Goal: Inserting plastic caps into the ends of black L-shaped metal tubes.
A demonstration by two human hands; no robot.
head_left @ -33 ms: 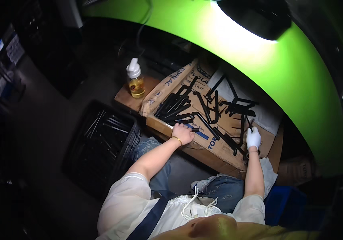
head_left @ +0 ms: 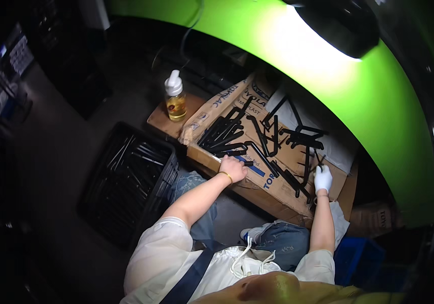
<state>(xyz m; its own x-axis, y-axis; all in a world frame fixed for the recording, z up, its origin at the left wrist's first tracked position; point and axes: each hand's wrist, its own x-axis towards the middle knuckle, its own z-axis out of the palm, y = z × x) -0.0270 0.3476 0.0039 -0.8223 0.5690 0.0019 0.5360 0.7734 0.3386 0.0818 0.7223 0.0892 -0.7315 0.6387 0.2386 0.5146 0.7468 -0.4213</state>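
My left hand [head_left: 233, 169] is bare, with a yellow band at the wrist, and rests at the near edge of a flattened cardboard box [head_left: 257, 195]. Its fingers are closed round a short black bar [head_left: 249, 163], whose end sticks out to the right. On the right, my white-gloved right hand [head_left: 322, 179] is closed on a small dark tool with two thin prongs [head_left: 320, 161]; its exact kind is unclear. The prongs point away from me, near black angled parts [head_left: 303, 137]. Left of these, a pile of black bars [head_left: 222, 133] lies on the cardboard.
Left of my knee stands a black crate [head_left: 169, 175] full of dark bars. A clear bottle [head_left: 176, 106] with yellow liquid and a white top is on a brown stand [head_left: 158, 123]. A lamp [head_left: 338, 25] hangs above a green curved panel [head_left: 404, 131]. A blue bin [head_left: 361, 258] sits lower right.
My right hand has shifted slightly, and the tool's prongs now show more plainly spread. My left hand holds its place on the bar. The whole view has moved a little.
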